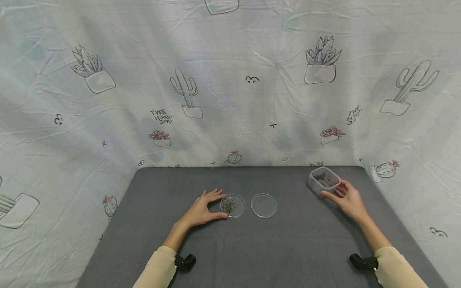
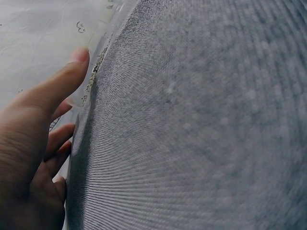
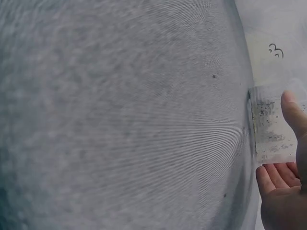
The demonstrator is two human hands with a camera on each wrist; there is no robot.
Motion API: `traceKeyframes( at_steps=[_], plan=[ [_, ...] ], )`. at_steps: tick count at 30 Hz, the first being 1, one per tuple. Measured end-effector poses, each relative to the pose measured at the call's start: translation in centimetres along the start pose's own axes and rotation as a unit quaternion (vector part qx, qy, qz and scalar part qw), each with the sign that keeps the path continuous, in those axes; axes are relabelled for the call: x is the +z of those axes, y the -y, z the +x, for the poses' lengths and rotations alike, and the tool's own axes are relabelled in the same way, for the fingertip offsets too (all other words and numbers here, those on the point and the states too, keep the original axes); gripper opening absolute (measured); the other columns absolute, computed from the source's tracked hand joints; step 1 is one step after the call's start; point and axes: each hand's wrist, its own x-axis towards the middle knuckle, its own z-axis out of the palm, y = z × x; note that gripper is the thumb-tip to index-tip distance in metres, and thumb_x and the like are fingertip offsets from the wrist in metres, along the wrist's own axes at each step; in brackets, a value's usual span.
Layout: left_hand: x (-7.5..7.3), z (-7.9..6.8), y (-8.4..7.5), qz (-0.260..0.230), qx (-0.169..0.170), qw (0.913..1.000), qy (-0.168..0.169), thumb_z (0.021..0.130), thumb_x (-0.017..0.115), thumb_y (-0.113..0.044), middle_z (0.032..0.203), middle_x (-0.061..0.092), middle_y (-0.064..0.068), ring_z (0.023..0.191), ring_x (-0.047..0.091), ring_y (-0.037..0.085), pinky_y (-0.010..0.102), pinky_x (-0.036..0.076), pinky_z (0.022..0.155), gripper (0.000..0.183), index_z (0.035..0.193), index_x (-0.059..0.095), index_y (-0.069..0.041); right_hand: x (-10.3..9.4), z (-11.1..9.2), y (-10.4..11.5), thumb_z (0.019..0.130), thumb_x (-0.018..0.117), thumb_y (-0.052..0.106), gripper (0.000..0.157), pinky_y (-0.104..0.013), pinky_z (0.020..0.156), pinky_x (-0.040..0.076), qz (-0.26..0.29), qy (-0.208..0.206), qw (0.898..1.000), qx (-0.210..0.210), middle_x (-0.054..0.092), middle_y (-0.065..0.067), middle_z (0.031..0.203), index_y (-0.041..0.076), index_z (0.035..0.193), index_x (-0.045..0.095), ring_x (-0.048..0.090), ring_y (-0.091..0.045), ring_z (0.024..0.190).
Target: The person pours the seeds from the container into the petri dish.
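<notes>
- Wearing a black device on each wrist [image 1: 185, 263], you have both forearms over the grey tabletop [image 1: 252, 256].
- Your left hand [image 1: 199, 210] is spread around the left side of the left dish [image 1: 239, 206], thumb at its near rim and a fingertip at its far rim, holding it between them, probably to steady something so light.
- Dark crumbs [image 1: 228, 206] lie in that dish, mostly on your hand's side.
- Just beside it, apart and untouched, the right dish [image 1: 264, 206] lies flat; the gap likely lets you take either one alone.
- Your right hand [image 1: 351, 202] grips the clear container [image 1: 316, 189], thumb on the near wall, fingers around the right side, which should suit its tall shape.
- Similar bits [image 1: 324, 179] sit inside it, near the tabletop's far right corner; you cannot tell whether its base is lifted.
- Beyond hangs the plant-printed cloth [image 1: 230, 92], presumably a screen.
</notes>
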Motion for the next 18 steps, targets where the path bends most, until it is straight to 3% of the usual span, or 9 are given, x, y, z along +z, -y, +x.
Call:
traceKeyframes(
  at_steps=[18],
  plan=[
    [0.0, -0.4, 0.1, 0.005, 0.001, 1.0000, 0.003, 0.089, 0.092, -0.038, 0.169, 0.050, 0.013, 0.164, 0.038, 0.038, 0.069, 0.014, 0.138, 0.076, 0.155, 0.063, -0.014, 0.7, -1.4, -0.7, 0.096, 0.086, 0.027, 0.088, 0.010, 0.086, 0.042, -0.001, -0.031, 0.999, -0.015, 0.049, -0.047, 0.151, -0.017, 0.156, 0.038, 0.053, -0.064, 0.140]
  ],
)
